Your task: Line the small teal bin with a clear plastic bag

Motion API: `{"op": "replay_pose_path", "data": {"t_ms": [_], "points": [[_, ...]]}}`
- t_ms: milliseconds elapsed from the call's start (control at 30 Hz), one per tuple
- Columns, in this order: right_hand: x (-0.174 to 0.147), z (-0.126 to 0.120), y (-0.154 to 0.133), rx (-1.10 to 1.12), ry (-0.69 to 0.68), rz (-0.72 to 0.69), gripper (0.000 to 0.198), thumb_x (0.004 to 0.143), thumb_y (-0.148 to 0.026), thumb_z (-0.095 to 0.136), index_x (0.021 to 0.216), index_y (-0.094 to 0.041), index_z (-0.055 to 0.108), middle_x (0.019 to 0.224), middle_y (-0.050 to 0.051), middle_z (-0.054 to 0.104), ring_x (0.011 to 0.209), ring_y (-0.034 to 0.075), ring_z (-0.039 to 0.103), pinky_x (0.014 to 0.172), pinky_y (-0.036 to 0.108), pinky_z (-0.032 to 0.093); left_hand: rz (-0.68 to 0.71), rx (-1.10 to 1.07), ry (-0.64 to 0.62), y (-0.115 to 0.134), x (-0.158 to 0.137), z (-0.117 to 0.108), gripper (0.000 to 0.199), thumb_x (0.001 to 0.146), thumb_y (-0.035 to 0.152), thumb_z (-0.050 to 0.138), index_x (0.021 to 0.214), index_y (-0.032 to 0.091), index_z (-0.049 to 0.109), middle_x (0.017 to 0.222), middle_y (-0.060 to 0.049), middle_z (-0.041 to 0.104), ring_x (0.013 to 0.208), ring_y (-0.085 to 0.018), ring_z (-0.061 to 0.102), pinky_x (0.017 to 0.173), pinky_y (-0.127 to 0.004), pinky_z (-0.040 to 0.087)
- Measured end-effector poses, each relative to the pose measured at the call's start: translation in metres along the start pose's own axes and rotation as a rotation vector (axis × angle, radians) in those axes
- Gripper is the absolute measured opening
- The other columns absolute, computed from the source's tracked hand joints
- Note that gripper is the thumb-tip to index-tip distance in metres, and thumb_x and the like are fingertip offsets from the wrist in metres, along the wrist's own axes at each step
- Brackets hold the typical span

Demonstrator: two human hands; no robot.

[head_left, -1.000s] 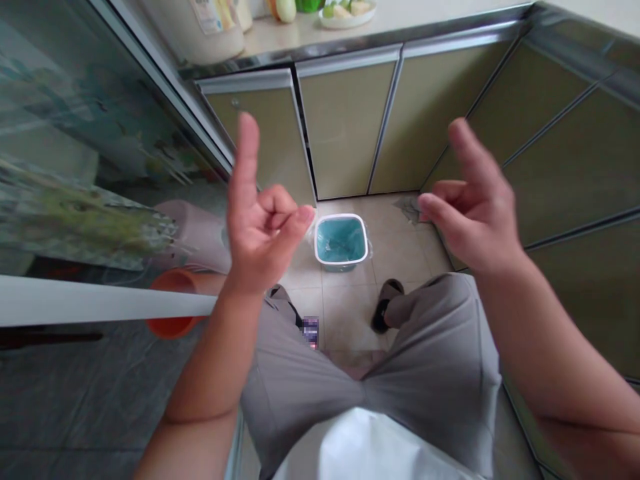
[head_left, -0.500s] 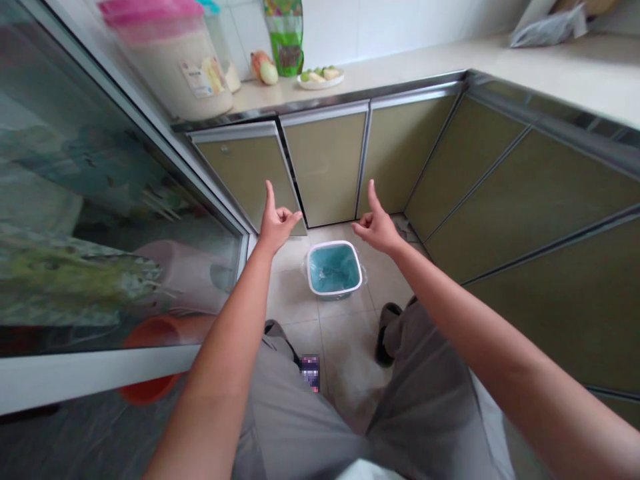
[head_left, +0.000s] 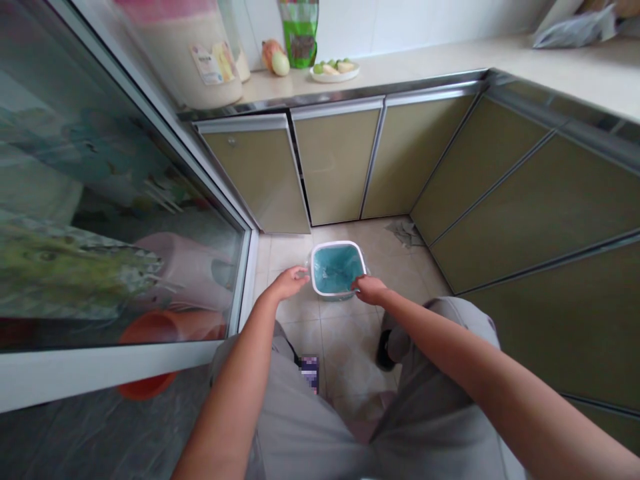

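Observation:
On the tiled floor between my feet stands a small teal trash bin with a white rim, lined with a clear plastic bag whose edge hangs outside the rim. My left hand is just left of the bin, fingers stretched toward its side and slightly apart, holding nothing. At the bin's right front corner, my right hand overlaps the rim with its fingers curled together. Whether those fingers pinch the bag or the rim is hidden.
Cabinet doors enclose the far and right sides. A glass sliding door stands at left, with an orange bucket beside it. A grey cloth lies by the corner. The counter holds a plate and a large container.
Both hands have dropped from raised, thumb-up gestures down to the bin's sides. The right one now meets the rim. My view has shifted slightly.

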State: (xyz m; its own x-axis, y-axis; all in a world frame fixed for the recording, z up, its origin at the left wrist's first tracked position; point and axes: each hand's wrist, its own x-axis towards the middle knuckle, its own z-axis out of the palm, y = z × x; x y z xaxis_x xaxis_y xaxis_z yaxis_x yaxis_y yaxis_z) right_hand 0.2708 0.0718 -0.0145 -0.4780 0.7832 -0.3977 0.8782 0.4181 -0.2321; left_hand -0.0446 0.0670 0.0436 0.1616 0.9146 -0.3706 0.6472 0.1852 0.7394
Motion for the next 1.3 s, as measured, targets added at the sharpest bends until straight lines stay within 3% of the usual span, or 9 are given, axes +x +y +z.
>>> {"op": "replay_pose_path", "data": {"t_ms": [233, 400, 533, 667, 833, 1067, 1167, 1300], "points": [[0.009, 0.019, 0.004, -0.044, -0.018, -0.009, 0.037, 0.097, -0.014, 0.051, 0.124, -0.02, 0.076, 0.125, 0.016, 0.072, 0.122, 0.028, 0.063, 0.095, 0.03, 0.049, -0.07, 0.252, -0.094, -0.01, 0.002, 0.007, 0.054, 0.09, 0.041, 0.068, 0.139, 0.016, 0.067, 0.115, -0.013, 0.077, 0.097, -0.025, 0.073, 0.088, -0.032, 0.055], [0.01, 0.024, 0.008, -0.077, -0.011, 0.005, 0.04, 0.1, -0.016, 0.045, 0.12, -0.019, 0.079, 0.122, 0.017, 0.073, 0.121, 0.031, 0.061, 0.096, 0.035, 0.048, -0.048, 0.245, -0.128, -0.014, 0.005, 0.008, 0.055, 0.09, 0.043, 0.069, 0.138, 0.016, 0.067, 0.108, -0.012, 0.079, 0.093, -0.026, 0.074, 0.086, -0.033, 0.056], [0.008, 0.012, 0.005, -0.08, -0.033, -0.003, 0.041, 0.098, -0.015, 0.046, 0.119, -0.02, 0.08, 0.123, 0.016, 0.073, 0.122, 0.033, 0.06, 0.097, 0.037, 0.049, -0.058, 0.221, -0.123, -0.015, 0.007, 0.004, 0.056, 0.09, 0.043, 0.069, 0.139, 0.017, 0.066, 0.104, -0.01, 0.079, 0.091, -0.026, 0.074, 0.085, -0.033, 0.056], [0.0, -0.023, -0.002, -0.074, -0.045, 0.008, 0.039, 0.096, -0.016, 0.049, 0.116, -0.023, 0.082, 0.12, 0.015, 0.074, 0.117, 0.031, 0.064, 0.096, 0.036, 0.05, -0.067, 0.202, -0.088, -0.015, 0.007, -0.002, 0.056, 0.09, 0.043, 0.068, 0.139, 0.018, 0.066, 0.11, -0.011, 0.079, 0.097, -0.026, 0.074, 0.088, -0.032, 0.055], [0.001, -0.098, 0.0, -0.085, 0.02, -0.026, 0.03, 0.088, -0.018, 0.06, 0.107, -0.026, 0.083, 0.108, 0.01, 0.078, 0.097, 0.026, 0.07, 0.082, 0.031, 0.052, -0.074, 0.17, -0.038, -0.016, 0.009, -0.01, 0.056, 0.091, 0.043, 0.068, 0.14, 0.017, 0.065, 0.118, -0.014, 0.077, 0.1, -0.026, 0.074, 0.09, -0.032, 0.054], [0.063, -0.203, 0.033, 0.019, 0.183, 0.011, 0.02, 0.086, -0.021, 0.067, 0.1, -0.021, 0.082, 0.094, 0.006, 0.077, 0.082, 0.019, 0.068, 0.08, 0.027, 0.051, -0.068, 0.134, -0.028, -0.019, 0.013, -0.013, 0.054, 0.09, 0.041, 0.069, 0.139, 0.017, 0.066, 0.117, -0.013, 0.078, 0.102, -0.026, 0.074, 0.093, -0.033, 0.055], [0.096, -0.22, 0.048, 0.181, 0.331, 0.206, 0.02, 0.088, -0.028, 0.068, 0.099, -0.017, 0.081, 0.092, 0.009, 0.076, 0.088, 0.022, 0.069, 0.083, 0.03, 0.053, -0.059, 0.133, -0.037, -0.017, 0.015, -0.012, 0.054, 0.092, 0.041, 0.068, 0.14, 0.017, 0.065, 0.121, -0.013, 0.077, 0.106, -0.025, 0.073, 0.093, -0.032, 0.054], [0.127, -0.205, 0.062, 0.336, 0.445, 0.415, 0.04, 0.1, -0.044, 0.057, 0.117, -0.014, 0.077, 0.1, 0.016, 0.075, 0.1, 0.028, 0.069, 0.089, 0.036, 0.055, -0.055, 0.151, -0.053, -0.015, 0.018, -0.011, 0.056, 0.093, 0.041, 0.066, 0.142, 0.013, 0.064, 0.117, -0.014, 0.078, 0.103, -0.025, 0.073, 0.093, -0.031, 0.054]]}}
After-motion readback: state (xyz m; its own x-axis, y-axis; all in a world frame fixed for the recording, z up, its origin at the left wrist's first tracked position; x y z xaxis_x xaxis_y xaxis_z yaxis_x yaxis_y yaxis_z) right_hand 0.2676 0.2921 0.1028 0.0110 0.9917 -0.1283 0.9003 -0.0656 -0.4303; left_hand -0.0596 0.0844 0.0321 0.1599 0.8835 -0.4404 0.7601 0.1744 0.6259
